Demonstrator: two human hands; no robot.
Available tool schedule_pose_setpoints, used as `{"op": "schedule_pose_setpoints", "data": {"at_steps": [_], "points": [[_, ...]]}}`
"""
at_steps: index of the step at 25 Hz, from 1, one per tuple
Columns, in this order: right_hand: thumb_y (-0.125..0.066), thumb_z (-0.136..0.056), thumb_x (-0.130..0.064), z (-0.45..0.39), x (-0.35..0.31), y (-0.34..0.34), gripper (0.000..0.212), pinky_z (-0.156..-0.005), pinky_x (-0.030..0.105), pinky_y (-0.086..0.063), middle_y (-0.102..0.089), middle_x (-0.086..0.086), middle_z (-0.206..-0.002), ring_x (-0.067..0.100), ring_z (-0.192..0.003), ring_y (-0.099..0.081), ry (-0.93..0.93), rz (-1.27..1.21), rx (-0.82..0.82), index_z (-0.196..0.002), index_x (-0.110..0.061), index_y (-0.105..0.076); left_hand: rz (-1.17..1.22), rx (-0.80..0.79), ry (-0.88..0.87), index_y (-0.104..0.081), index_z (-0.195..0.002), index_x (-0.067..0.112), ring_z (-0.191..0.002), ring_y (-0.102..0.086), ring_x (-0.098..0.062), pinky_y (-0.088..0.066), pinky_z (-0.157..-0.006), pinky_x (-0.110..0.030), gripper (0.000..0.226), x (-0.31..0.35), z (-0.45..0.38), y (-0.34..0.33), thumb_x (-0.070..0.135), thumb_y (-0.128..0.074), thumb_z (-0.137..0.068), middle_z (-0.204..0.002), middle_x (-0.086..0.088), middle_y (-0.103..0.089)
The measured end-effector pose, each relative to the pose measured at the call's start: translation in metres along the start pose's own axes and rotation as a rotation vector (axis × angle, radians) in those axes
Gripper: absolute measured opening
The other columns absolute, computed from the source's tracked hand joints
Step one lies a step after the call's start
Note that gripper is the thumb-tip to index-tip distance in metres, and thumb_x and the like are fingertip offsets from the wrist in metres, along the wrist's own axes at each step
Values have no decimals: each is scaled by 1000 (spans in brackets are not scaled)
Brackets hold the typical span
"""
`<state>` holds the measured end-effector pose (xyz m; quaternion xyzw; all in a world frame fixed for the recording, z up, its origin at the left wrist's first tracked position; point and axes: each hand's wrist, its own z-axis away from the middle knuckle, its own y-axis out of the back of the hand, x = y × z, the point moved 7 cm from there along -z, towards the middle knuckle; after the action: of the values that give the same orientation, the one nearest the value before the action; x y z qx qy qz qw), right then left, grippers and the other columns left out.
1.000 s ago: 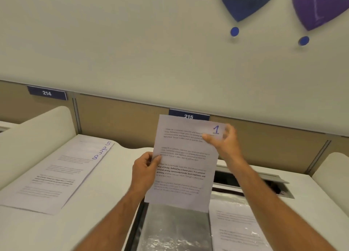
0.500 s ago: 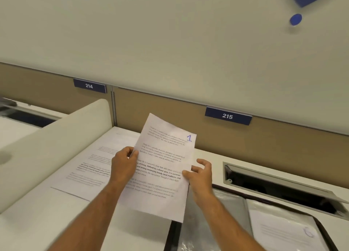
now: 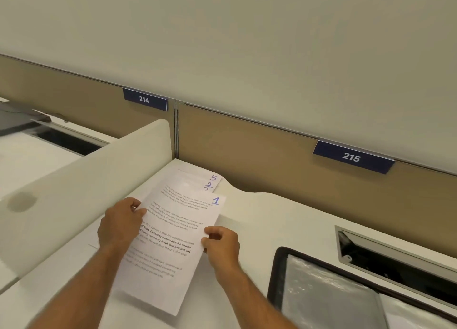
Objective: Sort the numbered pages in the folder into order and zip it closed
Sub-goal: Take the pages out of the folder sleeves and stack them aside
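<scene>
We are working on a white table [image 3: 284, 219] hemmed in by a tan back panel [image 3: 259, 150] and a cream side divider [image 3: 81, 180] on our left. The open folder [image 3: 329, 294] lies at the lower right, its dark zip edge well apart from the papers, with a cable hatch [image 3: 395, 257] behind it.

The pile of pages [image 3: 190, 180] sits in the back left corner, the numbers 5 and 2 showing at its staggered top edge. Over it we hold the page marked 1 [image 3: 173, 244], apparently about to lay it on top. Our left hand [image 3: 121, 224] grips its left edge with curled fingers, and our right hand [image 3: 222, 242] pinches its right edge.

The risks, as we judge them: the sheet's lower end overhangs toward us and could sag or slide off if released carelessly, and setting it down askew would knock the staggered numbers out of line. The corner leaves little room to the left or behind; free room lies to the right, between pile and folder.
</scene>
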<state>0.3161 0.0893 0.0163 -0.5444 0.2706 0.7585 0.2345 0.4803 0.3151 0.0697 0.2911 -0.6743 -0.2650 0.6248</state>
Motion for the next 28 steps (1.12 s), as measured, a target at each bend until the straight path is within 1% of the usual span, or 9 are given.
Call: {"op": "schedule_pose_setpoints", "data": {"at_steps": [2,4,6,10,14,19,23,26,28], "points": [[-70,-77,2,-7,7,-19,30,-78,33,-62,-71,0,-90,12,-77,-69,-22,33,-27,-85,-26,-69,-45,4,41,-68,-107,24,-91,-61,-29,-50,-84,-42,14,-21,-12,-3,28,-65,-94,-100,2,-70],[-71,-76,3,-13,14,-35,28,-74,34,-62,-70,1,-88,13,-71,-68,-50,41,-46,-87,-22,-69,-64,2,66,-68,-109,25,-90,-60,-29,-50,-83,-42,15,-35,-22,-7,29,-62,-96,-101,2,-70],[-72,-75,4,-20,21,-46,27,-72,36,-63,-68,1,-84,12,-68,-67,-64,40,-53,-89,-18,-70,-76,-4,74,-68,-110,25,-87,-58,-27,-50,-82,-42,15,-45,-32,-13,29,-61,-96,-100,3,-69],[-74,-74,2,-31,27,-59,27,-68,32,-62,-65,-2,-79,7,-61,-62,-43,88,-65,-96,-13,-71,-106,-6,57,-69,-110,23,-85,-56,-26,-50,-83,-42,16,-53,-47,-19,28,-61,-97,-100,1,-71],[-76,-72,-1,-40,28,-70,29,-72,39,-63,-65,-2,-78,9,-64,-63,-36,90,-79,-98,-13,-71,-142,2,34,-70,-109,22,-85,-56,-27,-50,-83,-42,16,-53,-58,-20,27,-60,-98,-100,-1,-72],[-76,-72,-1,-46,26,-80,30,-70,38,-63,-65,-1,-79,12,-65,-64,-20,102,-84,-100,-12,-71,-164,14,17,-70,-110,21,-93,-61,-33,-50,-85,-44,17,-54,-65,-17,26,-59,-98,-103,-2,-72],[-77,-71,-4,-51,23,-85,29,-70,40,-63,-65,-2,-79,16,-68,-66,-1,134,-77,-98,-13,-72,-151,14,14,-70,-110,21,-94,-60,-33,-48,-86,-44,17,-56,-73,-16,26,-60,-98,-103,-2,-72],[-78,-71,-10,-53,21,-88,29,-74,40,-62,-66,-5,-81,21,-77,-72,24,198,-86,-97,-19,-70,-146,20,17,-70,-111,21,-91,-59,-31,-47,-86,-43,18,-58,-78,-20,26,-59,-98,-105,-2,-72],[-78,-71,-14,-53,21,-90,29,-76,38,-61,-64,-9,-81,20,-80,-71,58,265,-97,-98,-22,-70,-166,10,20,-70,-111,22,-86,-55,-27,-47,-84,-42,17,-60,-81,-25,27,-59,-98,-103,-2,-72]]}}
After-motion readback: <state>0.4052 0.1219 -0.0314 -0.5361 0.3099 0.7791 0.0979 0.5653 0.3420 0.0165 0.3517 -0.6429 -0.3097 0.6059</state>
